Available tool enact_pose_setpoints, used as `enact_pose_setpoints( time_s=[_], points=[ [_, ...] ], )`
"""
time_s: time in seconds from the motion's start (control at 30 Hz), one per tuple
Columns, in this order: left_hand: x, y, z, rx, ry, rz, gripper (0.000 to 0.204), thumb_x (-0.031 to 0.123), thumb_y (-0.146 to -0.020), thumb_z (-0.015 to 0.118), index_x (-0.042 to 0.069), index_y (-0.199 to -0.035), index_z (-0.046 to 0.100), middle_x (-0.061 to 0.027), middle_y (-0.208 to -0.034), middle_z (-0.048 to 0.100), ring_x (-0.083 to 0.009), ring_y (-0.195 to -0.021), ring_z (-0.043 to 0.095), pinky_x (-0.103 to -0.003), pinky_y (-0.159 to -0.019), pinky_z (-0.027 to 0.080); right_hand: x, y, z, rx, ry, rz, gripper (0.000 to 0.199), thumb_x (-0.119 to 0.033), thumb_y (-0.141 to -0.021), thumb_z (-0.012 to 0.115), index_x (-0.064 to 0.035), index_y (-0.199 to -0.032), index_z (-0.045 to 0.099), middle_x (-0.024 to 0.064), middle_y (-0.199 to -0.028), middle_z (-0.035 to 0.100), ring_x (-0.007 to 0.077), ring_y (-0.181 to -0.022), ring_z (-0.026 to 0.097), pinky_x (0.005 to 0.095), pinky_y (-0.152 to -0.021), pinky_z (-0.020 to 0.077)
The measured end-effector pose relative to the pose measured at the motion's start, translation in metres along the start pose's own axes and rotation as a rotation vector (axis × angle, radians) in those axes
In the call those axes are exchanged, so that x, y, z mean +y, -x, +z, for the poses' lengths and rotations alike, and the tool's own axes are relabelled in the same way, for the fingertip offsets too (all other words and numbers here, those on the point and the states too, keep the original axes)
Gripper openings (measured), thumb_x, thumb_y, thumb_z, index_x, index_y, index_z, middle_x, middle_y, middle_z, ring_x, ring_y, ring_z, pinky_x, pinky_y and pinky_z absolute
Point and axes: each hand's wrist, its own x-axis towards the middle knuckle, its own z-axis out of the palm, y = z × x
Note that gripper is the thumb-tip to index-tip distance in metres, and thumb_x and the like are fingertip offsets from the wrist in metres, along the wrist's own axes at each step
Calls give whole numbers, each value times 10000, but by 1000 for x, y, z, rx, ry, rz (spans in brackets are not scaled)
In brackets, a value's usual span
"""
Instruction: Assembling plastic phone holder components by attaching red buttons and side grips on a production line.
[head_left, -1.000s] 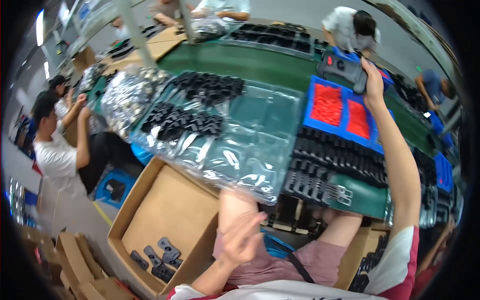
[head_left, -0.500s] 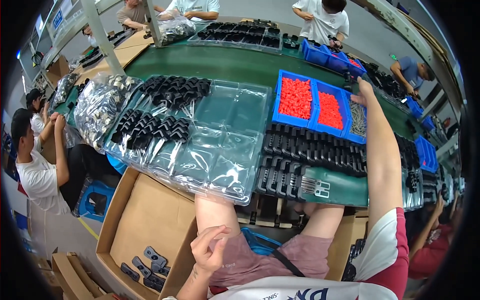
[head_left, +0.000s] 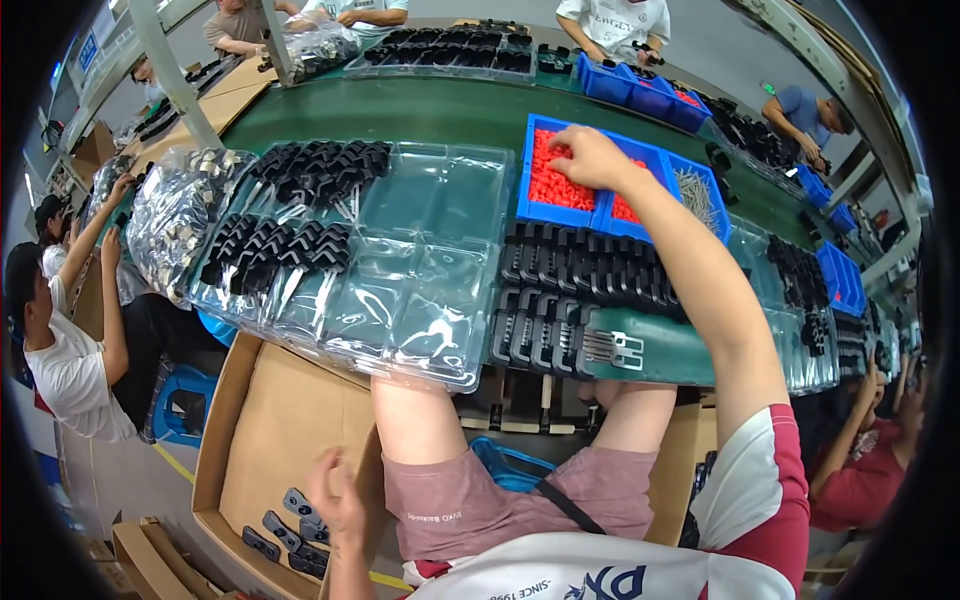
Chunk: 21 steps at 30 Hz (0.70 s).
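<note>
My right hand (head_left: 592,156) reaches out over the green belt and rests on small red parts in a blue bin (head_left: 545,205); its fingertips dip into the parts, so I cannot see whether it grips any. My left hand (head_left: 335,495) hangs low beside my thigh, over a cardboard box (head_left: 265,430) with several black parts (head_left: 290,525) on its floor. Its fingers are loosely apart with nothing seen in them. Between the hands lie a clear plastic tray (head_left: 430,280), part-filled with black angled pieces (head_left: 295,215), and rows of black parts (head_left: 590,280).
A second blue bin (head_left: 700,195) holds thin metal pins. A clear bag of parts (head_left: 175,215) lies at the tray's left end. More blue bins (head_left: 835,275) line the green belt (head_left: 400,110). Co-workers sit at left (head_left: 70,350), right (head_left: 860,460) and across (head_left: 610,20). A blue stool (head_left: 185,405) stands by the box.
My right hand has drawn back from the far bins and settled on the red parts in the nearer blue bin. My left hand has sunk lower, toward the cardboard box.
</note>
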Motion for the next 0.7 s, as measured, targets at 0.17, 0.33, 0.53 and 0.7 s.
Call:
enact_pose_setpoints(
  time_s=[0.17, 0.33, 0.53, 0.7],
  points=[
    [-149, 50, -84, 238, -668, -258, 539, 158, -840, 596, 21, -1336, 434, -226, -1349, 433, -369, -1209, 447, -398, -1032, 337, 12, 1, 12, 27, 61, -26, 247, -116, -781, 598, -32, -1004, 662, 123, -1020, 646, 340, -944, 577, 387, -857, 462],
    [-237, 124, -92, 295, -1006, -735, 630, 247, -846, 607, 62, -1399, 368, -291, -1375, 357, -447, -1193, 426, -438, -1021, 345, 16, 3, 14, 63, 26, -22, 218, -91, -775, 595, -26, -971, 666, 121, -1001, 636, 341, -917, 570, 390, -836, 465],
    [-248, 132, -109, 156, -815, -643, 641, 287, -845, 601, 62, -1400, 371, -286, -1340, 407, -451, -1125, 474, -438, -954, 395, -6, 7, 20, 123, 24, -13, 203, -105, -781, 603, -24, -954, 671, 123, -956, 620, 342, -908, 569, 383, -829, 469],
    [-217, 98, -100, 265, -783, -418, 616, 233, -825, 631, 76, -1378, 412, -190, -1169, 591, -368, -941, 602, -391, -802, 492, 6, 6, 25, 223, 11, -117, 190, -53, -766, 614, -3, -948, 638, 162, -941, 576, 320, -811, 566, 373, -752, 468]
  ],
)
